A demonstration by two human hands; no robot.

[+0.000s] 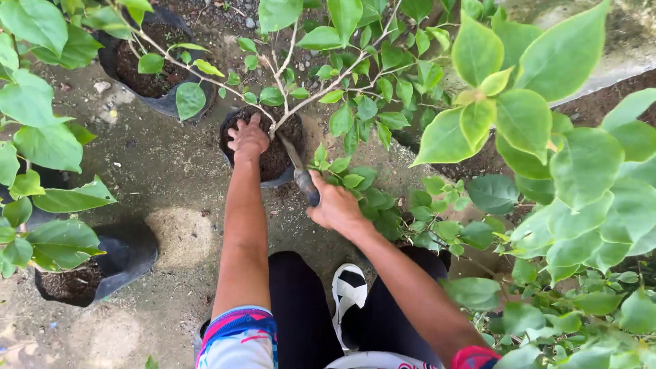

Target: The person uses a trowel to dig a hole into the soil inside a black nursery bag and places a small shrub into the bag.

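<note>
A black grow bag [285, 179] full of dark soil holds a thin-stemmed leafy plant [295, 102] in the middle of the view. My left hand [247, 138] rests flat on the soil at the left side of the bag, beside the stem. My right hand [335, 205] grips the handle of a small knife-like tool [295, 160], whose blade points into the soil near the plant's base.
Another black bag with soil [147, 68] stands at the back left, and a tipped one [102, 270] lies at the front left. Broad green leaves [547, 171] crowd the right side. Bare dirt ground [171, 184] lies between the bags. My legs and a white shoe [350, 290] are below.
</note>
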